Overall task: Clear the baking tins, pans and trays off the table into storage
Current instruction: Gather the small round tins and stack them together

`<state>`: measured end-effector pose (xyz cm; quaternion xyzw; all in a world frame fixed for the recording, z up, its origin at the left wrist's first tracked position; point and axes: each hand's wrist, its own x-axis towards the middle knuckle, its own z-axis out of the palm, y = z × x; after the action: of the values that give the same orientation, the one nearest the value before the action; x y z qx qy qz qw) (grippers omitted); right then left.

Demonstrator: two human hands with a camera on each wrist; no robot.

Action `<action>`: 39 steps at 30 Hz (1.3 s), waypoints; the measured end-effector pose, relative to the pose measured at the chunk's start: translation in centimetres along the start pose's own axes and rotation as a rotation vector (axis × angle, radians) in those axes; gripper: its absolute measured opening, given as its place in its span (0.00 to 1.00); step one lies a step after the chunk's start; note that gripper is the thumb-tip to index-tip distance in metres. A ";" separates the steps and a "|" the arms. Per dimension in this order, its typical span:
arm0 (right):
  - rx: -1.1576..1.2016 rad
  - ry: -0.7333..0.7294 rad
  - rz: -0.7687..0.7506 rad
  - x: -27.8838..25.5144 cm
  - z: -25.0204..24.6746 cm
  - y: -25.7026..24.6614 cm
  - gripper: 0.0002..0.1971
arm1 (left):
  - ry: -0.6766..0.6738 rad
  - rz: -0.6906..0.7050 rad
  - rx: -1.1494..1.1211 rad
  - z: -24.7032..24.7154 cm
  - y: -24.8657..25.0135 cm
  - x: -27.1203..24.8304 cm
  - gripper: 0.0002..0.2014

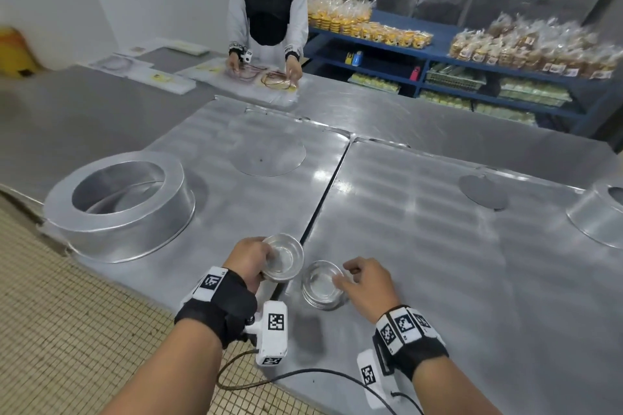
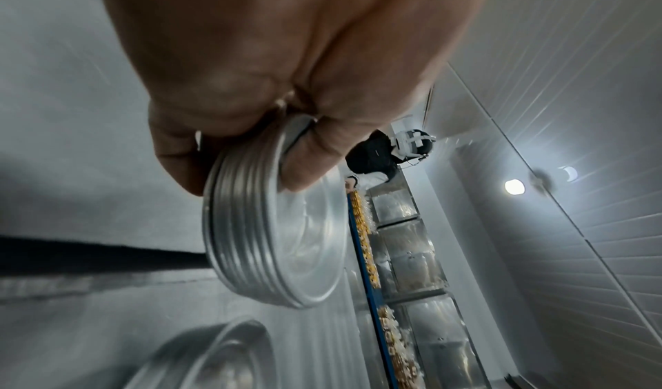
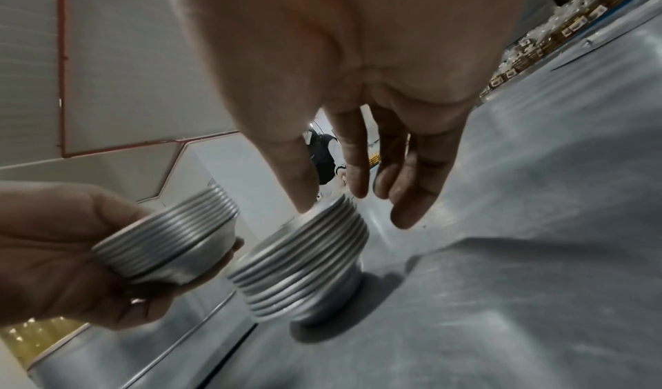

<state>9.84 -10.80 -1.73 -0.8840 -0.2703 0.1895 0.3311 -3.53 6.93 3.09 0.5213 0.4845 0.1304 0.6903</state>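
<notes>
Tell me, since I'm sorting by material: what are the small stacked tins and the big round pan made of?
Small stacked tins: apparently thin aluminium, dull silver with bright rolled rims. Big round pan: seemingly the same, a brushed matte grey wall showing soft reflections. The exact alloy cannot be told.

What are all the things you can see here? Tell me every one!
Held stack of small tins: one, silver, lifted off the table in the left hand.
Standing stack of small tins: one, silver, on the table's near edge.
Big round pan: one, silver, left on the table.
Another round pan: one, silver, far right, partly cut off.
Flat discs: two, grey, lying on the table.
Table: one, grey metal.
Shelves: blue, holding bagged baked goods.
Other person: one, across the table.
Left hand: grips the held stack.
Right hand: fingers touch the standing stack's rim.
</notes>
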 end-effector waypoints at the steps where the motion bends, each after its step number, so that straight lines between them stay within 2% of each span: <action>1: 0.005 -0.018 0.032 0.2 0.2 0.0 0.19 | 0.013 -0.009 0.018 -0.4 -0.3 0.1 0.14; 3: 0.010 -0.048 0.076 0.4 0.4 -0.1 0.17 | 0.045 -0.022 0.038 -1.2 -0.9 0.3 0.15; 8: 0.071 -0.154 0.163 0.7 0.7 -0.7 0.02 | 0.076 -0.092 0.047 -2.1 -1.9 0.1 0.13; 16: 0.376 -0.219 0.343 1.7 1.0 -0.2 0.02 | 0.087 -0.161 0.005 -2.0 -2.6 0.7 0.16; 20: 0.499 -0.242 0.364 2.2 0.6 0.6 0.03 | 0.080 -0.188 -0.036 -1.0 -2.2 0.8 0.17; 24: 0.562 -0.194 0.350 2.9 -0.7 1.9 0.06 | 0.056 -0.185 -0.026 0.8 -1.8 1.1 0.18; 28: 0.599 -0.131 0.352 4.0 -2.6 3.7 0.06 | 0.092 -0.141 -0.028 3.4 -1.3 1.6 0.18; 32: 0.635 -0.066 0.337 5.4 -5.2 6.0 0.06 | 0.115 -0.077 -0.018 7.3 -0.3 2.3 0.15; 39: 0.655 0.070 0.367 9.0 -10.7 10.3 0.03 | 0.039 -0.067 -0.051 15.6 0.9 4.7 0.12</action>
<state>25.98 -17.02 -2.64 -0.7710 -0.0209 0.2917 0.5657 11.62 1.30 1.13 0.4843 0.5116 0.1300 0.6977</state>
